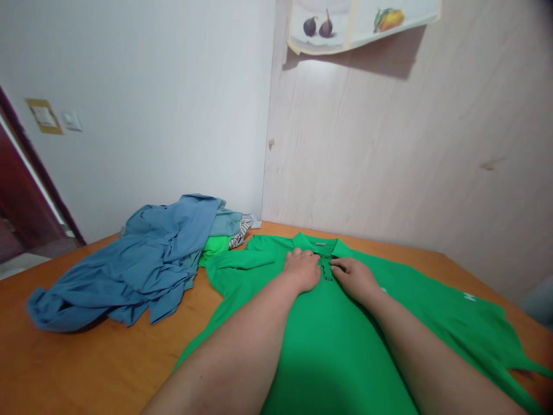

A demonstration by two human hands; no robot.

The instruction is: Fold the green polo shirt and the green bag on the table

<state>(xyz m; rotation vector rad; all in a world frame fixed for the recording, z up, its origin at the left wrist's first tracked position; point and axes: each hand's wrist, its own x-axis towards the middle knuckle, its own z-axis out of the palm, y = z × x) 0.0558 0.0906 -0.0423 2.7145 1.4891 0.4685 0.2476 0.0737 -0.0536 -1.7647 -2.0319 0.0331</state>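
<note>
A green polo shirt (337,346) lies spread on the wooden table, front side up, with its collar (342,249) toward the wall. Its short button placket runs down between my two hands. My left hand (302,270) rests on the chest just left of the placket, fingers curled together at the cloth's edge; its thumb is hidden. On the other side, my right hand (355,278) pinches the placket's right edge between thumb and fingers. A small white mark shows on the sleeve at the right.
Left of the shirt, a crumpled heap of blue clothing (151,248) lies on the table (194,334), with bright green and striped cloth (240,231) at its edge. Walls stand behind, with a fruit picture (358,23) and a light switch (44,116). A dark red door (26,190) is far left.
</note>
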